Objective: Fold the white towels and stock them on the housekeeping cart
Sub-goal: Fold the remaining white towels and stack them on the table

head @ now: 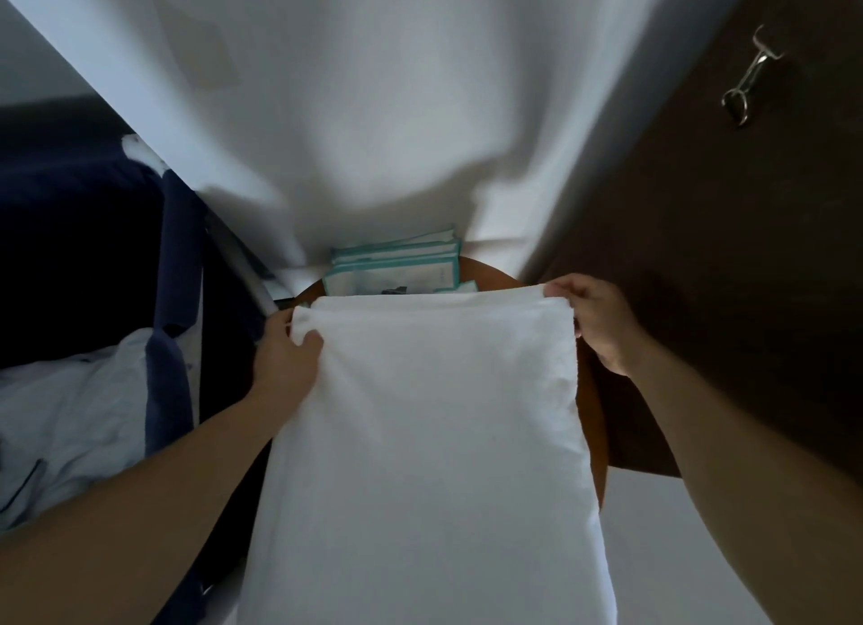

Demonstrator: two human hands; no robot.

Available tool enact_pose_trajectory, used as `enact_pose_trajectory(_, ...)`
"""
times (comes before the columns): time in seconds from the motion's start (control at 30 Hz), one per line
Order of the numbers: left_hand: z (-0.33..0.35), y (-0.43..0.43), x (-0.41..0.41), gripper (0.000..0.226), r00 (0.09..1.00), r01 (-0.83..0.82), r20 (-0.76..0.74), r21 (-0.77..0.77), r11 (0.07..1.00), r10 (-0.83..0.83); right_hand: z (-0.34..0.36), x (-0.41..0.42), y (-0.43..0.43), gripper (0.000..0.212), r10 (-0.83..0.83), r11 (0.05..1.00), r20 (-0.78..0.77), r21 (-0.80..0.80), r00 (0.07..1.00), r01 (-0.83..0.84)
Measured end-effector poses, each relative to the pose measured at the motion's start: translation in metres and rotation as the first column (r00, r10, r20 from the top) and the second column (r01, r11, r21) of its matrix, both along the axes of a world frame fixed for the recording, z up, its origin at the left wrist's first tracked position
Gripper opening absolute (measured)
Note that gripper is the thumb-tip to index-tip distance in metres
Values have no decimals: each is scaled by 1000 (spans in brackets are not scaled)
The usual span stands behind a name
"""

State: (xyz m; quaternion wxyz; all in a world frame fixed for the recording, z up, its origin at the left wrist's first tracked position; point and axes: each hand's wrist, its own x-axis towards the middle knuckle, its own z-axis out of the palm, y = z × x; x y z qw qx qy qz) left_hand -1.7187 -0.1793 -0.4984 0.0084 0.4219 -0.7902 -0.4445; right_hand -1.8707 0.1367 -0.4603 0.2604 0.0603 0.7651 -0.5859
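Left hand (286,353) and right hand (595,318) each pinch a far corner of the towel (420,428), stretched taut over the round table (589,405); soft, light, floppy cloth, best held by its corners; teal-edged cloths (397,265) lie beyond

No writing, label, brand or number can be read anywhere. The teal-edged packets (392,269) just behind the far edge of the towel (420,414) have a small dark mark near their lower edge and a faint pale line on the front, but both are too blurred and too small to make out as letters or figures.
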Motion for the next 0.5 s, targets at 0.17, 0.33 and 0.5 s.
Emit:
enact_pose_trajectory(0.17,0,-5,-2,37,1000,14,7,-11,1000,-14,7,-11,1,29,74,996,54,-53,996,-71)
enact_pose_trajectory(0.33,4,-11,-14,24,991,-105,-72,81,991,111,1,-27,-9,15,140,974,-11,183,990,-136)
enact_pose_trajectory(0.5,3,-13,-13,18,958,-245,-76,283,927,276,-10,-13,-16,34,-172,932,-111,304,979,198)
